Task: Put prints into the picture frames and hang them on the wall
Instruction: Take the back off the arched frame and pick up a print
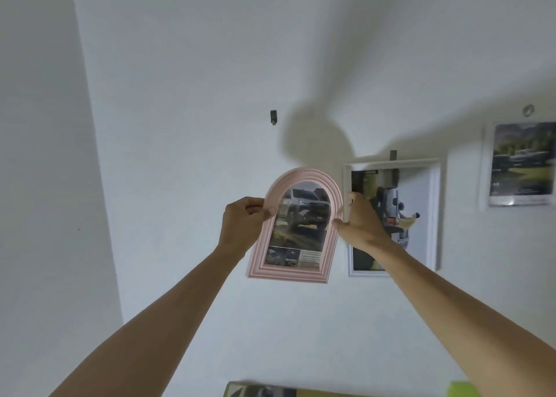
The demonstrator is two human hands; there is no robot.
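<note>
A pink arched picture frame (pixel 331 246) with a print of a car in it is held up in front of the white wall (pixel 180 126). My left hand (pixel 243 219) grips its left edge and my right hand (pixel 361 219) grips its right edge. A small dark wall hook (pixel 273 117) sits above and slightly left of the frame's top. A white rectangular frame (pixel 433 216) with a car print hangs on the wall right of it, partly hidden by my right hand. Another framed print (pixel 522 163) hangs at the far right.
A second dark hook (pixel 393 155) holds the white frame, and a round hook (pixel 528 110) is above the far-right print. The wall corner (pixel 96 171) runs down the left. A printed sheet (pixel 258 390) and a green object (pixel 463 390) lie at the bottom edge.
</note>
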